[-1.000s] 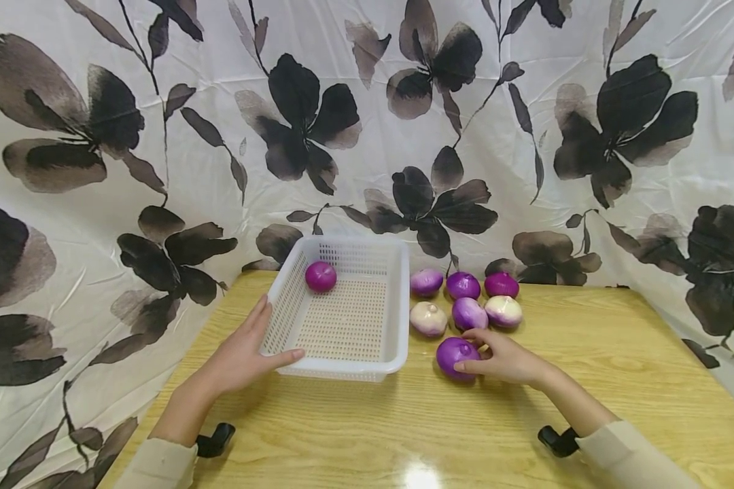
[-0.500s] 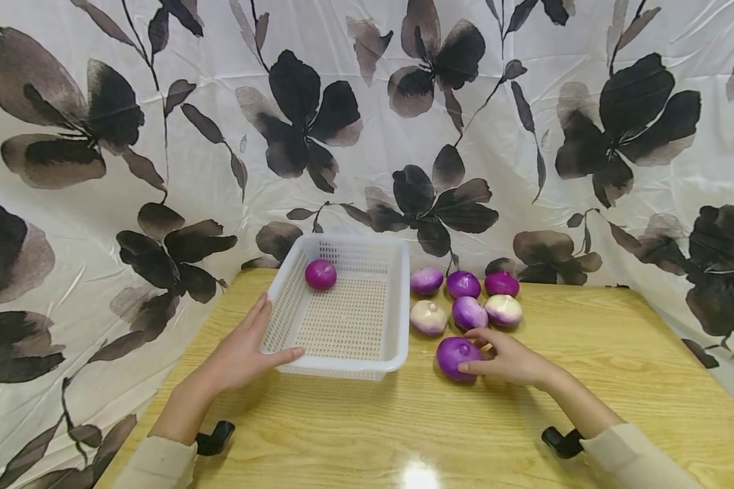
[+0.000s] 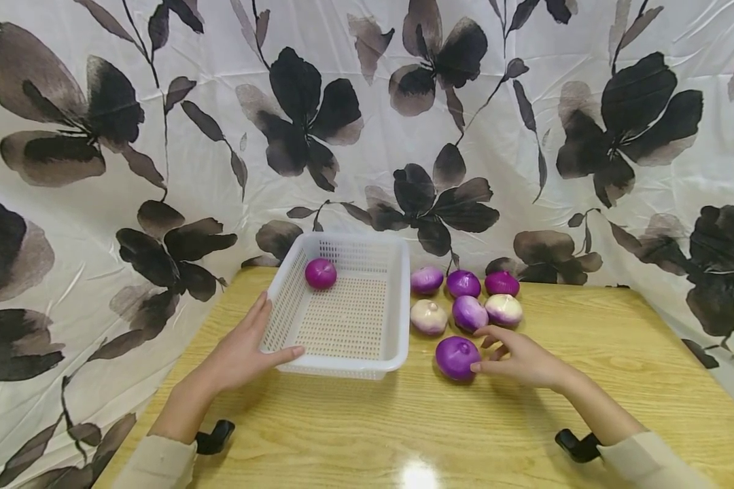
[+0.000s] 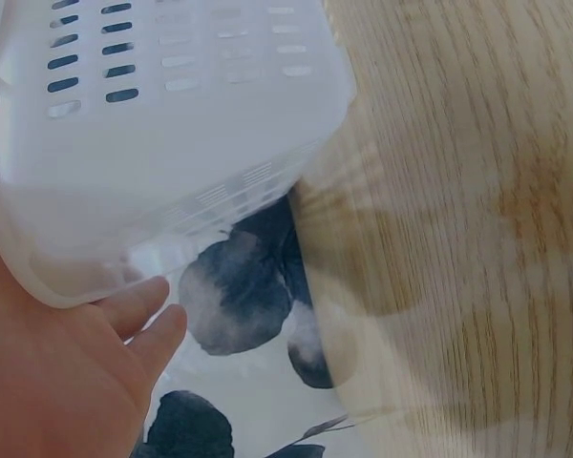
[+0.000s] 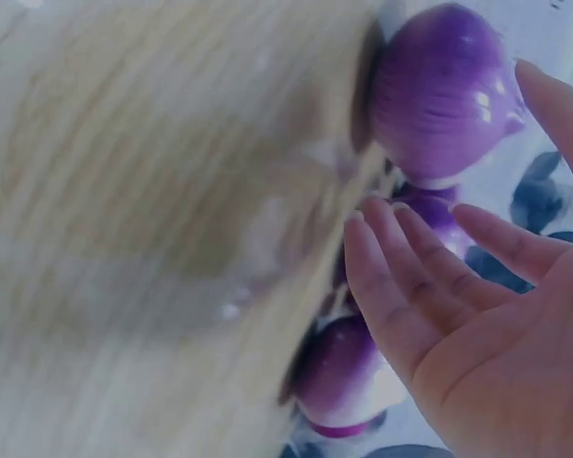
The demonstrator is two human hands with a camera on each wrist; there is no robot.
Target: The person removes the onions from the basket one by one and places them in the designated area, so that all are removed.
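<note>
At the left side of a white plastic basket [image 3: 397, 356], my left hand [image 3: 235, 356] grips the near corner. Its thumb lies over the rim and its other fingers along the outer wall; the left wrist view shows fingertips [image 4: 162, 324] below the rim. One purple onion [image 3: 321, 274] rests inside the basket. My right hand [image 3: 520, 360] is beside the nearest purple onion [image 3: 455, 358], fingers spread and holding nothing. In the right wrist view, a gap shows between the thumb and this onion [image 5: 444, 91].
Behind the nearest onion stand several more, among them a pale onion [image 3: 429, 318], a white-and-purple onion [image 3: 503, 310] and a dark magenta onion [image 3: 502, 284]. All are on the wooden table [image 3: 342, 435], right of the basket. A floral cloth [image 3: 355, 122] hangs behind.
My right hand has let go of the nearest onion and drawn back a little to the right. That onion has stayed in place. The left hand and basket have kept still.
</note>
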